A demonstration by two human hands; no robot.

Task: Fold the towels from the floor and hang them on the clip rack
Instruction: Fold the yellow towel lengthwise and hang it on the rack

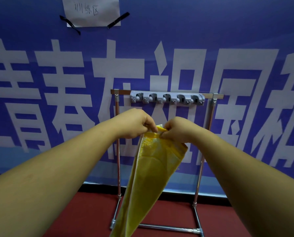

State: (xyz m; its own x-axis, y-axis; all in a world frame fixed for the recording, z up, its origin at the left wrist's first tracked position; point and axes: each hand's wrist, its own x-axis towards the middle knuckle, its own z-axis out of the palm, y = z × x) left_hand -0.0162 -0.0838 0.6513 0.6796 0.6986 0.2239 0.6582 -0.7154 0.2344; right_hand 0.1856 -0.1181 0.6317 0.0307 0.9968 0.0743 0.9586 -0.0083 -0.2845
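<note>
- Background: a blue banner wall (228,23) with large white characters, a paper notice (91,11) taped near the top, and a red floor (160,207) below.
- Left hand (136,124): raised in front of the rack, fingers pinched on the towel's upper edge.
- Yellow towel (151,177): hangs lengthwise from both hands and narrows towards the bottom of the view. It appears doubled, with a small label showing at the top. Held high, presumably to let the fold fall straight.
- Right hand (177,129): close to the left hand, pinching the same upper edge.
- Clip rack (166,98): a grey strip of five clips on the frame's top bar, directly above and behind the hands. No towel is on it yet.
- Clearance: open room between hands and clips. The frame's upright posts flank the towel on either side, and the base bar (168,228) lies behind its lower end.
</note>
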